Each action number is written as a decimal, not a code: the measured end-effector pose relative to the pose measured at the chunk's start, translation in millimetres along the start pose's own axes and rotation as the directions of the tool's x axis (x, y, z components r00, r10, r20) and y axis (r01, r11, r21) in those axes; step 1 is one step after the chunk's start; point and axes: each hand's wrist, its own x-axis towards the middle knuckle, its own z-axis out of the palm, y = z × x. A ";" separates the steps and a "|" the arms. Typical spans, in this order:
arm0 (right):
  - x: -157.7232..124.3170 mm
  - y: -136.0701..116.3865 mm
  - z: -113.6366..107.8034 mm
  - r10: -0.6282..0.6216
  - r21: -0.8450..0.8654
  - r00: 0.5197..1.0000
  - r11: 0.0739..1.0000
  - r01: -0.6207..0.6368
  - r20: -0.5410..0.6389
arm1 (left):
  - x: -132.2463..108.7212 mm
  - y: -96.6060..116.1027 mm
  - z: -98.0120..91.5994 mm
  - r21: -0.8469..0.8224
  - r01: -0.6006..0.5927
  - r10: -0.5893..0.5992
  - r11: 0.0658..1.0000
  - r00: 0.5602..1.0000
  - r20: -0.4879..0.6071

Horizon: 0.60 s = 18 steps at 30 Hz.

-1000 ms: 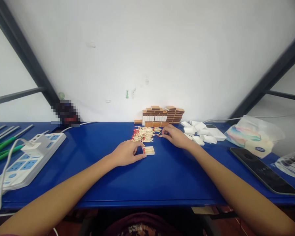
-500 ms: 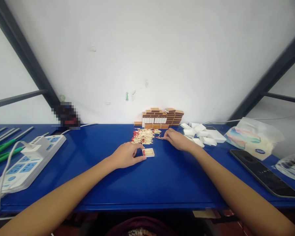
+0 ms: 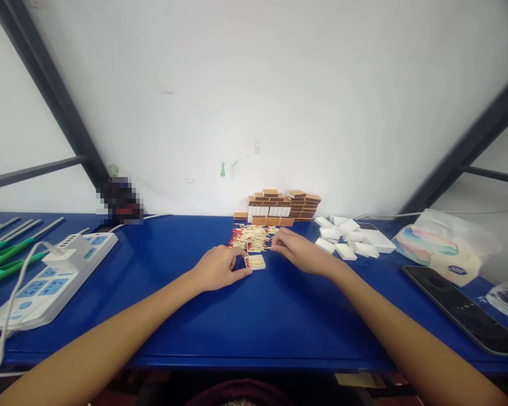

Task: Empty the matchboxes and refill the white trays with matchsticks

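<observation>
My left hand (image 3: 220, 268) steadies a small white matchbox tray (image 3: 258, 263) on the table, thumb and forefinger around its left end. Red-headed matches lie side by side in the tray. Just beyond it is a loose heap of matches (image 3: 254, 234), their red heads mostly to the left. My right hand (image 3: 294, 248) is closed in a pinch at the heap's right edge, and a match (image 3: 270, 248) sticks out from its fingertips. Whether more than one match is in the pinch I cannot tell.
Brown matchboxes (image 3: 305, 207) are stacked against the wall behind the heap. White trays (image 3: 345, 232) lie scattered to the right, near a tissue pack (image 3: 452, 265) and a phone (image 3: 461, 310). A power strip (image 3: 55, 282) and green-handled tools (image 3: 11, 259) occupy the left side.
My right hand has moved left and nearer, from the heap's far right side toward the tray, still pinching. The left hand keeps its place at the tray. The view has shifted slightly.
</observation>
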 end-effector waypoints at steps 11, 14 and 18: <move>-0.9 -24.4 16.3 -0.063 0.061 0.992 0.997 0.056 0.109 | -0.7 -3.1 1.2 -0.040 -0.024 0.025 0.999 1.000 0.016; -0.6 -25.3 19.5 -0.070 0.043 0.992 0.997 0.066 0.101 | -0.5 -4.3 2.0 -0.041 -0.034 0.034 0.999 0.999 0.015; -1.2 -25.1 14.8 -0.072 0.052 0.995 0.996 0.069 0.067 | 0.0 -5.2 3.3 -0.035 -0.036 0.036 0.999 0.999 0.016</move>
